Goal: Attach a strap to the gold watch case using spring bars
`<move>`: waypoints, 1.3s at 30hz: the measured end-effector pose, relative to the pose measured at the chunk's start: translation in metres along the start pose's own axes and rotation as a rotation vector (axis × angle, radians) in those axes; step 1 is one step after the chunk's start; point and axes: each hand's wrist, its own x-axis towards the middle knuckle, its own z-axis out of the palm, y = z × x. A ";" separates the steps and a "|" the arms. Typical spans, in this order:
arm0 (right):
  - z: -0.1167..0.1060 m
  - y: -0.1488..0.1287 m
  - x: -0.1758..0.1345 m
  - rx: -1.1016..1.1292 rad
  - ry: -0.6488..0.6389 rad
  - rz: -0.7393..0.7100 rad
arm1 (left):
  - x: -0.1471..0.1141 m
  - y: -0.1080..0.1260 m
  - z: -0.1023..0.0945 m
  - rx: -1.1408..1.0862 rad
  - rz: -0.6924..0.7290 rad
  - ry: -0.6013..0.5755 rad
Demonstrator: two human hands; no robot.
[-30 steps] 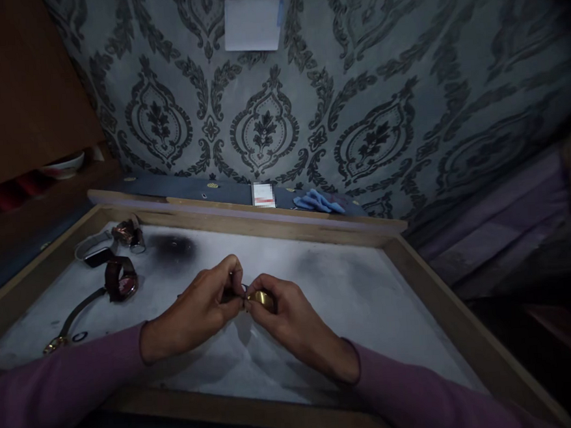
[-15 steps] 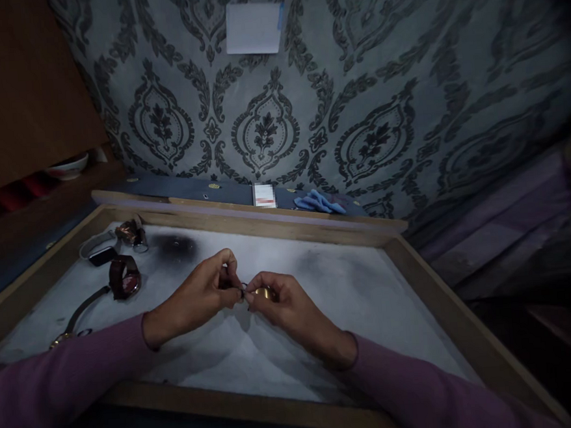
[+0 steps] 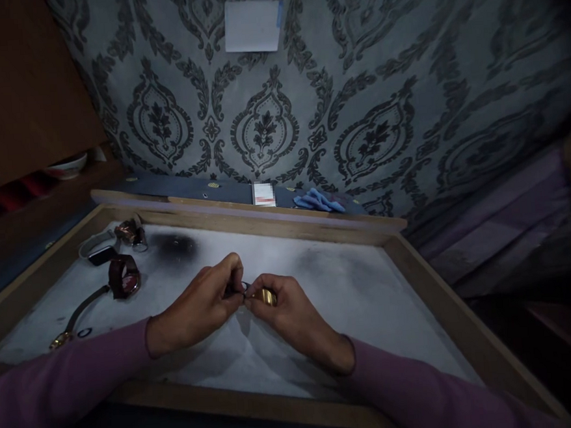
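Observation:
Over the middle of the white-bottomed tray, my two hands meet fingertip to fingertip. My right hand (image 3: 287, 305) is closed around a gold watch (image 3: 268, 297), whose shiny case shows between thumb and fingers. My left hand (image 3: 206, 301) is closed in a pinch on a thin dark strap (image 3: 244, 286) at the watch's near end; a small loop of it stands out between the fingertips. The fingers hide most of the join. Left of my hands lie a dark red watch (image 3: 124, 277), a gold-cased watch with a dark strap (image 3: 62, 339) and a small black ring (image 3: 84, 332).
A wooden frame (image 3: 286, 222) walls the tray. In its far left corner sit a smartwatch (image 3: 102, 254) and a brown wristwatch (image 3: 138, 236). Behind the far edge are a small white box (image 3: 264, 194) and a crumpled blue cloth (image 3: 320, 200). Patterned fabric covers the wall.
Both hands have shifted slightly, and the right has turned so that more of the gold watch shows. The left forearm has moved a little, uncovering more of the gold-cased watch and ring.

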 end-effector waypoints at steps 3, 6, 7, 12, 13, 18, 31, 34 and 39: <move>-0.001 -0.001 0.001 0.106 -0.030 0.067 | -0.001 0.000 0.001 0.018 0.004 0.001; -0.003 -0.002 0.002 0.205 -0.066 0.112 | -0.001 -0.001 0.001 -0.010 -0.006 -0.005; -0.004 -0.003 0.003 0.214 -0.068 0.114 | 0.000 -0.001 0.001 -0.027 -0.013 -0.010; -0.008 -0.005 0.003 0.223 -0.069 0.098 | 0.006 0.003 -0.008 -0.158 -0.091 -0.087; -0.008 -0.006 0.003 0.230 -0.063 0.099 | 0.008 0.004 -0.011 -0.181 -0.112 -0.117; -0.009 -0.007 0.002 0.238 -0.050 0.119 | 0.012 0.002 -0.027 -0.200 -0.159 -0.317; -0.008 -0.011 0.003 0.346 -0.003 0.128 | 0.006 0.012 -0.015 -0.220 -0.151 -0.265; -0.008 -0.010 0.004 0.395 0.003 0.154 | 0.006 0.014 -0.014 -0.165 -0.111 -0.213; -0.006 -0.005 0.004 0.430 0.008 0.143 | 0.009 0.014 -0.012 -0.080 -0.045 -0.174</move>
